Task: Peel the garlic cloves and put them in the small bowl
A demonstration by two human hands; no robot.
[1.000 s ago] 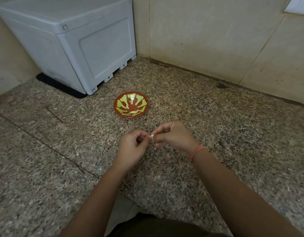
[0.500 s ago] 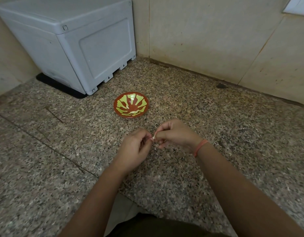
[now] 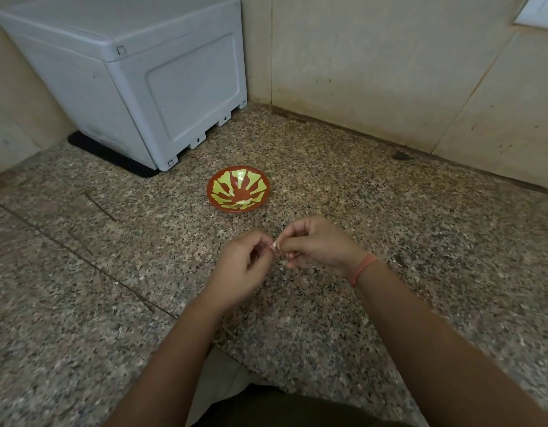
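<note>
A small red bowl [image 3: 215,201] with a yellow-green leaf pattern sits on the speckled granite floor, with pale peeled cloves [image 3: 245,202] lying inside near its front. Just in front of the bowl, both my hands meet over the floor. My left hand [image 3: 241,271] and my right hand [image 3: 320,245] pinch one small pale garlic clove [image 3: 277,245] between their fingertips. Most of the clove is hidden by my fingers. An orange band circles my right wrist.
A large grey plastic box [image 3: 134,75] stands on a black mat [image 3: 112,155] in the back left corner. Beige walls [image 3: 389,63] close the back and right. A dark spot [image 3: 400,155] lies by the wall base. Granite floor [image 3: 81,272] spreads all around.
Both hands stay pinched on the clove and have drifted slightly up and to the right, with small finger movements. The bowl has not moved.
</note>
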